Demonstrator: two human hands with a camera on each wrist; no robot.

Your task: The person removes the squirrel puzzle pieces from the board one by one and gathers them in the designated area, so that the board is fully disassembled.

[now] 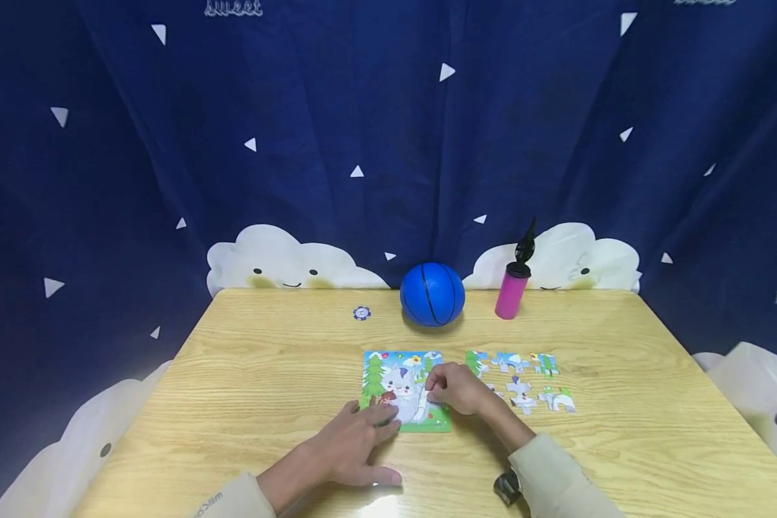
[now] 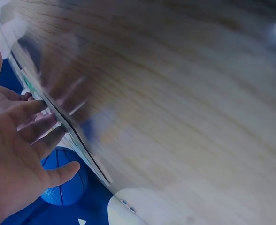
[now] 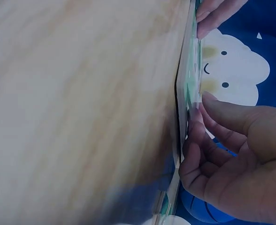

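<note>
A square jigsaw board [image 1: 374,360] with a white cartoon squirrel, green trees and blue sky lies flat on the table. My left hand [image 1: 356,440] spreads over its lower left, fingertips on the picture and thumb stretched out toward me. At the board's right side my right hand [image 1: 461,388] bends its fingers and pinches a small pale puzzle piece [image 3: 197,105] between thumb and fingertips, low over the picture. The fingers hide most of that piece. Several loose puzzle pieces [image 1: 521,394] lie just right of this hand, some partly behind it.
A blue ball [image 1: 432,294] stands behind the board, with a pink and black hand pump [image 1: 513,288] upright to its right. A small blue and white chip [image 1: 362,313] lies at the back of the wooden table [image 1: 259,360]. The dark blue curtain [image 1: 388,129] hangs behind.
</note>
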